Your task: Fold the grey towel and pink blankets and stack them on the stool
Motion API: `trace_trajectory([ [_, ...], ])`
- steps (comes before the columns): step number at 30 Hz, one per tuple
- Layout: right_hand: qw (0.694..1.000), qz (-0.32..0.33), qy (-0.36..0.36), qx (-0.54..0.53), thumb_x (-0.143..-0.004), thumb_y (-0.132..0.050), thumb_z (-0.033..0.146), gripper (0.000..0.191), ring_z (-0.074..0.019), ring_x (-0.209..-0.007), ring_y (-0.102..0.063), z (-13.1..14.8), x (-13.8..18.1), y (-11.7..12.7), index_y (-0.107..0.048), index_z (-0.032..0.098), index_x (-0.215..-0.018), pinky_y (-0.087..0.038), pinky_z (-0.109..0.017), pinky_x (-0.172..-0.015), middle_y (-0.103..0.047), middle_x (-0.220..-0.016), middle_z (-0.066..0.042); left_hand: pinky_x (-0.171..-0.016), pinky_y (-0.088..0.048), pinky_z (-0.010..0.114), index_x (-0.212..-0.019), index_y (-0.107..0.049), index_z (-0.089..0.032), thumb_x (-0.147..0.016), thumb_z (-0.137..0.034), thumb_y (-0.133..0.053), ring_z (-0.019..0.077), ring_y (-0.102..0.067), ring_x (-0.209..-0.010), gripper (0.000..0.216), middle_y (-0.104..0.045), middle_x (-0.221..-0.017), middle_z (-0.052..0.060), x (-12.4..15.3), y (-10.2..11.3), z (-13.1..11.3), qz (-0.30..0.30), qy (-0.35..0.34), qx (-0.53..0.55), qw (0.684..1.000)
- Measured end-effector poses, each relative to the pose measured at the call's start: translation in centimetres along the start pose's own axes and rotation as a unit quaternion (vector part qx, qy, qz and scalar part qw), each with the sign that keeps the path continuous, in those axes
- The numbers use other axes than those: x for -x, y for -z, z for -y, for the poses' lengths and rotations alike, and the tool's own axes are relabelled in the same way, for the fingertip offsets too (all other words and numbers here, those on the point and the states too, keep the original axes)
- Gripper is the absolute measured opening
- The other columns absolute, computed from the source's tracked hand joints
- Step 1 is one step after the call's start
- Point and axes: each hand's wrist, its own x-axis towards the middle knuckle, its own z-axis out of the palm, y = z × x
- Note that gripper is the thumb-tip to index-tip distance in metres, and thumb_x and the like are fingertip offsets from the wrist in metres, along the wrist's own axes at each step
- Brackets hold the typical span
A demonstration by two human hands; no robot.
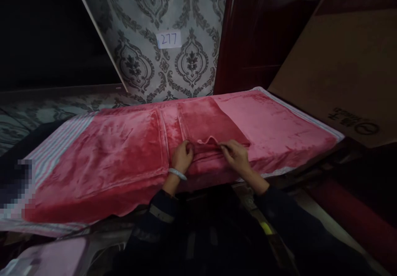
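Note:
My left hand [182, 157], with a pale bangle at the wrist, pinches the near edge of a folded dark-red plush cloth [211, 121]. A short distance to the right, my right hand [236, 156] pinches the same edge between thumb and fingers. Between the hands the edge rises in a small wavy ridge. Beneath the near edge, several folds of red fabric show. Left of my left hand lies another flat red plush piece [130, 143] with a seamed border. Both rest on a pink plush cover [273, 123]; whether they are separate pieces I cannot tell.
A striped cloth [63, 143] shows at the cover's left end. A large cardboard box [344, 65] stands at the right. Behind are patterned wallpaper [192, 61] with a paper marked 277 [169, 39], a dark screen [56, 32] and a dark-red door [248, 36]. A pink stool-like seat [58, 255] is lower left.

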Motion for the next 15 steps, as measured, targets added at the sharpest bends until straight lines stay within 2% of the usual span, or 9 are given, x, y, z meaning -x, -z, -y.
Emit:
trace_trajectory([
  [3,0.998,0.039,0.044,0.016,-0.099,-0.047,0.019,0.029,-0.024,-0.102,-0.067,0.5,1.9,-0.3,-0.071,0.023,-0.113,-0.054,-0.042,-0.091,-0.073,-0.108,-0.009,-0.085,-0.05,0.037,-0.109,-0.067,-0.018,-0.092,-0.026,-0.052,0.0252,-0.067,-0.094,0.024,-0.073,-0.098,0.01,0.4,-0.4,0.3,-0.03,-0.004,0.033,0.999],
  [5,0.997,0.047,0.039,0.046,-0.098,-0.046,0.018,0.034,-0.0259,-0.115,-0.063,0.4,2.2,-0.7,-0.07,0.024,-0.121,-0.051,-0.046,-0.098,-0.07,-0.12,-0.009,-0.089,-0.051,0.038,-0.111,-0.066,-0.018,-0.092,-0.025,-0.053,0.0245,-0.066,-0.097,0.025,-0.073,-0.101,0.008,0.5,-0.6,0.6,-0.037,-0.012,0.056,0.998],
  [7,0.995,0.052,0.031,0.076,-0.099,-0.046,0.02,0.035,-0.028,-0.12,-0.059,0.0,1.9,-1.3,-0.07,0.022,-0.123,-0.049,-0.048,-0.099,-0.069,-0.123,-0.011,-0.092,-0.051,0.038,-0.111,-0.067,-0.019,-0.091,-0.024,-0.054,0.0234,-0.066,-0.099,0.024,-0.074,-0.104,0.007,0.4,-0.5,0.8,-0.029,-0.019,0.074,0.997],
  [11,0.988,0.088,0.014,0.126,-0.099,-0.048,0.022,0.033,-0.03,-0.113,-0.059,-0.6,1.2,-1.9,-0.072,0.02,-0.121,-0.048,-0.047,-0.091,-0.07,-0.119,-0.013,-0.093,-0.05,0.038,-0.103,-0.069,-0.019,-0.09,-0.017,-0.052,0.0223,-0.065,-0.097,0.021,-0.073,-0.102,0.007,0.2,-0.1,0.9,0.007,-0.035,0.074,0.997],
  [15,0.982,0.121,-0.004,0.146,-0.099,-0.048,0.021,0.03,-0.0288,-0.102,-0.059,-0.4,0.9,-1.8,-0.073,0.021,-0.114,-0.045,-0.045,-0.089,-0.072,-0.104,-0.012,-0.089,-0.049,0.04,-0.087,-0.069,-0.02,-0.089,-0.012,-0.051,0.0236,-0.06,-0.092,0.019,-0.066,-0.09,0.007,0.5,-0.1,0.5,-0.003,-0.069,-0.005,0.998],
])
